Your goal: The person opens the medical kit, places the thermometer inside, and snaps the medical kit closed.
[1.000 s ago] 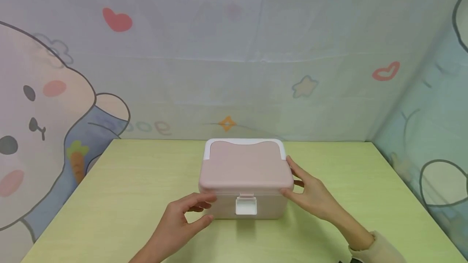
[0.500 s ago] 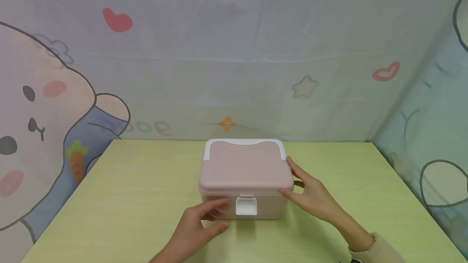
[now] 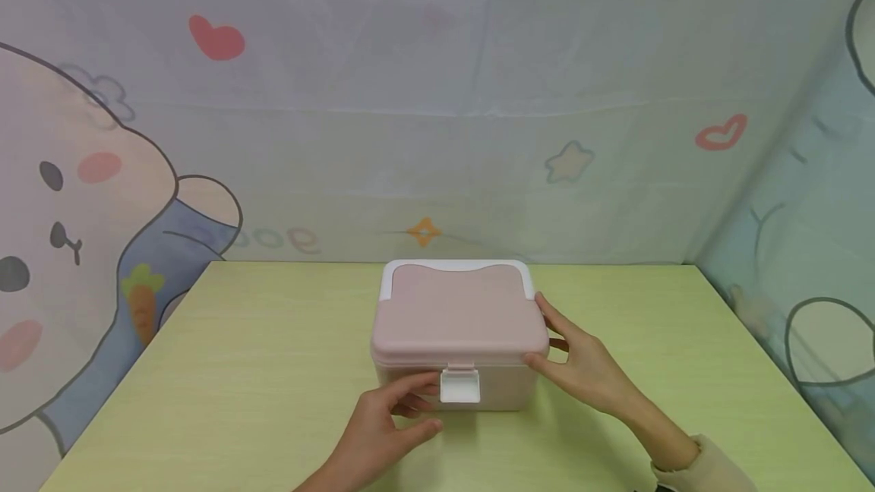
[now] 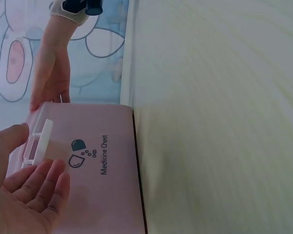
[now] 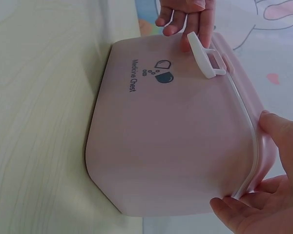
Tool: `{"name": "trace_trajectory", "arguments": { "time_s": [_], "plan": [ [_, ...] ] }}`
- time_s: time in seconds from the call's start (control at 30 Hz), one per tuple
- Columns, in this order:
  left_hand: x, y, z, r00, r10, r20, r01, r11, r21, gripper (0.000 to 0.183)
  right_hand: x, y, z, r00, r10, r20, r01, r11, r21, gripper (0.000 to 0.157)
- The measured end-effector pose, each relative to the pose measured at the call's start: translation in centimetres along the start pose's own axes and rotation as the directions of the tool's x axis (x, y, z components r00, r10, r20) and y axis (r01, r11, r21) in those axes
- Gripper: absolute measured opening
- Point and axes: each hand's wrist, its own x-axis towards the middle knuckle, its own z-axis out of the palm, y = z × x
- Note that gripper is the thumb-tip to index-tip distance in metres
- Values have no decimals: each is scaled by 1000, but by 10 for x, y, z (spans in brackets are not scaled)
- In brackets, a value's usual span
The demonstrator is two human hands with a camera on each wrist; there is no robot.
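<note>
A pink medicine chest (image 3: 459,313) with a white carry handle (image 3: 454,265) folded against its lid stands on the table. The lid is down, while the white front latch (image 5: 203,57) sticks outward from the front wall. At the lid's right front corner, my right hand (image 3: 589,364) holds the chest, thumb on the front edge and fingers at the side. My left hand (image 3: 386,422) is at the latch's left side, fingers loosely bent and thumb apart. In the left wrist view its fingertips (image 4: 58,168) are close to the latch; contact cannot be told. The chest's inside is hidden.
The pale yellow-green table (image 3: 273,340) extends to both sides of the chest. A cloth backdrop (image 3: 383,97) with cartoon prints rises behind it, and another printed cloth (image 3: 807,234) borders the right side.
My left hand has moved rightward along the chest's front, from its left corner to the latch. The right hand, chest and latch have stayed put.
</note>
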Motion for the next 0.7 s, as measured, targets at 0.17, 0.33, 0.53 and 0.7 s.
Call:
{"name": "trace_trajectory", "arguments": {
  "time_s": [0.17,0.33,0.53,0.7],
  "plan": [
    [0,1,3,1000,5,-23,-6,1000,-19,40,0,0,0,1000,-1,0,1,1000,9,82],
    [1,0,7,998,-35,-45,33,999,-28,40,-1,0,1,1000,4,-1,-4,1000,0,82],
    [3,4,16,986,-69,-149,60,996,-63,40,0,1,1,1000,5,-5,-5,1000,-11,83],
    [4,7,21,970,-99,-223,86,994,-68,33,0,2,1,1000,7,-3,-7,1000,-11,83]
  ]
}}
